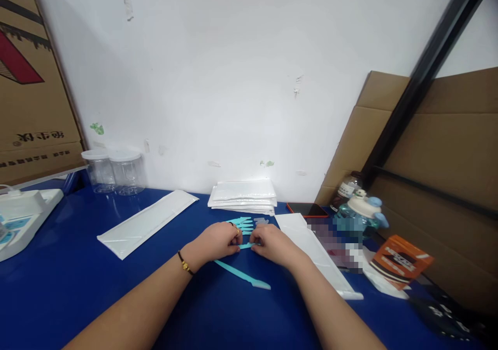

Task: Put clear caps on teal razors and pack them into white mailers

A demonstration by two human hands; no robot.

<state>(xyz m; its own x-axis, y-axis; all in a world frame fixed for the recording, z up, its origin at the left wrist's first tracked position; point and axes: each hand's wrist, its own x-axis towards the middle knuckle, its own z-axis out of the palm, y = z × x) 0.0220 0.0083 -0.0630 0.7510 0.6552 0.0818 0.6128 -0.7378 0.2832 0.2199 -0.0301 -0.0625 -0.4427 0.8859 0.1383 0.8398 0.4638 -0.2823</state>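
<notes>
Between my left hand [220, 242] and my right hand [275, 243], a turquoise eyebrow razor [246, 246] is pinched by the fingertips, one hand at each end. Fingers cover both of its ends. Just behind the hands lie several more turquoise razors [245, 225] in a row, partly hidden by my left hand. Small clear plastic caps [261, 220] lie behind my right hand. A single razor [241, 275] rests on the blue table in front of my hands, slanting down to the right, its head at the right end.
A stack of white packets [243, 197] stands by the wall. Single white packets lie at left [148, 223] and right [292, 224]. Clear jars [128, 173], a power strip [27, 215], a phone [307, 210], a bottle [346, 189], a teal jug [360, 218] and an orange pouch [400, 262] surround the workspace.
</notes>
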